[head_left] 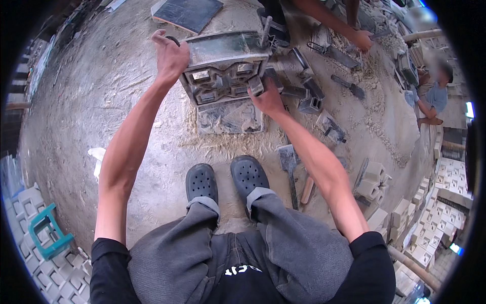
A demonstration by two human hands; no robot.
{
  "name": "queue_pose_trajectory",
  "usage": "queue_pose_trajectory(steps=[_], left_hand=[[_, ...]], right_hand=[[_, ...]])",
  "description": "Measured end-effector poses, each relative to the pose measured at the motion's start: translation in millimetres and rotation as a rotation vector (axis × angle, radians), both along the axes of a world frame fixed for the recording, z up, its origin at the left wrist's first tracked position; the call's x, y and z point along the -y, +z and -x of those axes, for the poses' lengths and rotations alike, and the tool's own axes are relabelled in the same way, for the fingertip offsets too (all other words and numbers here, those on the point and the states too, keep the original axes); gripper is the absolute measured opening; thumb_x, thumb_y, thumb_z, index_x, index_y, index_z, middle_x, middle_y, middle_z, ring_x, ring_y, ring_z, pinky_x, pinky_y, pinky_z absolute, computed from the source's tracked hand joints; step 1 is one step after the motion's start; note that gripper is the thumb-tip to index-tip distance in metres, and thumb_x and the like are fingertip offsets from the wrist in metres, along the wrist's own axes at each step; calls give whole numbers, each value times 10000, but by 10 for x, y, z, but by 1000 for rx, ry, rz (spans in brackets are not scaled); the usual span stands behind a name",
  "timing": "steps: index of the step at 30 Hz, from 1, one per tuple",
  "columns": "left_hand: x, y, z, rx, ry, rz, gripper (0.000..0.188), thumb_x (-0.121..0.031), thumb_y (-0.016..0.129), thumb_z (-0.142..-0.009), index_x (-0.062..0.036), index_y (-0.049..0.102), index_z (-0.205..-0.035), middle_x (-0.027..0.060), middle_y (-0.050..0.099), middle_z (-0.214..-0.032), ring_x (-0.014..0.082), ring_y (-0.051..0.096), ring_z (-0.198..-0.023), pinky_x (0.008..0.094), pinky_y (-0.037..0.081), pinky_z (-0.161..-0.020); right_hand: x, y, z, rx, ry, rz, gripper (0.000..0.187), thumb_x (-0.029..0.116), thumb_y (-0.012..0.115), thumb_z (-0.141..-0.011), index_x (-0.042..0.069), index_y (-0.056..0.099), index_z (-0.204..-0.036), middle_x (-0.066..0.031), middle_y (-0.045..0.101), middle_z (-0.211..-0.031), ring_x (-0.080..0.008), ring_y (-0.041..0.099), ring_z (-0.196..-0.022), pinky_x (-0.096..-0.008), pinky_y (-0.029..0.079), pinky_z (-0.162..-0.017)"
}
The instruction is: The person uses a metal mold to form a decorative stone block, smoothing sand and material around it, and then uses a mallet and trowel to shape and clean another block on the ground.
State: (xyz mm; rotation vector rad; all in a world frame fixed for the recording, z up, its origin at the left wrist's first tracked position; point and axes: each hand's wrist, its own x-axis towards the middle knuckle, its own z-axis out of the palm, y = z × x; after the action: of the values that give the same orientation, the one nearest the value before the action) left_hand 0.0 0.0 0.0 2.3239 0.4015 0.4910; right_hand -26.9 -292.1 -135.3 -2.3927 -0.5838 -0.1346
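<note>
A boxy metal mould (223, 53), dusted with pale powder, is tilted up in front of me. Its patterned underside, with cross-shaped cavities, faces toward my feet. My left hand (172, 58) is closed at its upper left corner, by a dark ring-like handle. At the lower right side, my right hand (267, 97) grips the mould beside a small metal block (255, 85); some of its fingers are hidden. Below the mould a flat, powder-covered plate (231, 117) lies on the ground.
A co-worker's hand (363, 40) holds a tool at upper right, near metal mould parts (310, 99) and a brush-like tool (348, 86). A scraper (289, 158) lies by my right shoe. A dark board (188, 14), teal stool (49, 232) and pale cast blocks (438, 223) surround me. Another person (433, 96) sits at far right.
</note>
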Motion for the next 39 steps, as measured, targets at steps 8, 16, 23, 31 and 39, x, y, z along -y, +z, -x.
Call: queue_pose_trajectory(steps=[8,16,23,31,39], left_hand=[[-103,154,35,-153,-109,-14,637,-198,600,-826,99,199,-1221,379,528,-1092,459,581,-1033,439,422,-954],[-229,22,107,-191,-1,-47,652,-225,624,-799,105,247,-1217,366,557,-1078,456,593,-1029,438,440,-944],[-56,-29,69,-190,72,-66,625,-214,595,-782,46,263,-1243,333,554,-1135,452,573,-1073,461,421,-955],[28,77,-1,-232,99,-171,602,-241,594,-798,88,271,-1185,371,578,-1047,496,588,-1008,499,442,-911],[-78,18,-2,-243,102,-223,615,-260,591,-804,99,270,-1187,370,595,-1015,499,599,-981,506,451,-897]], right_hand=[[-6,315,137,-180,-84,-251,445,272,725,-762,-8,568,-1070,-240,647,-971,-418,613,-954,-445,494,-830],[25,591,162,-293,2,-96,655,313,767,-779,-40,498,-1260,-202,640,-1126,-292,617,-1071,-361,489,-886],[497,510,110,-935,169,-544,1049,580,755,-729,-43,306,-1444,-207,416,-1433,-293,437,-1310,-377,342,-1096],[408,521,87,-667,181,-436,907,544,781,-719,8,438,-1365,-160,554,-1305,-268,523,-1214,-373,375,-1064],[302,557,175,-595,145,-389,703,424,770,-783,-4,507,-1274,-146,603,-1223,-247,569,-1137,-356,420,-1004]])
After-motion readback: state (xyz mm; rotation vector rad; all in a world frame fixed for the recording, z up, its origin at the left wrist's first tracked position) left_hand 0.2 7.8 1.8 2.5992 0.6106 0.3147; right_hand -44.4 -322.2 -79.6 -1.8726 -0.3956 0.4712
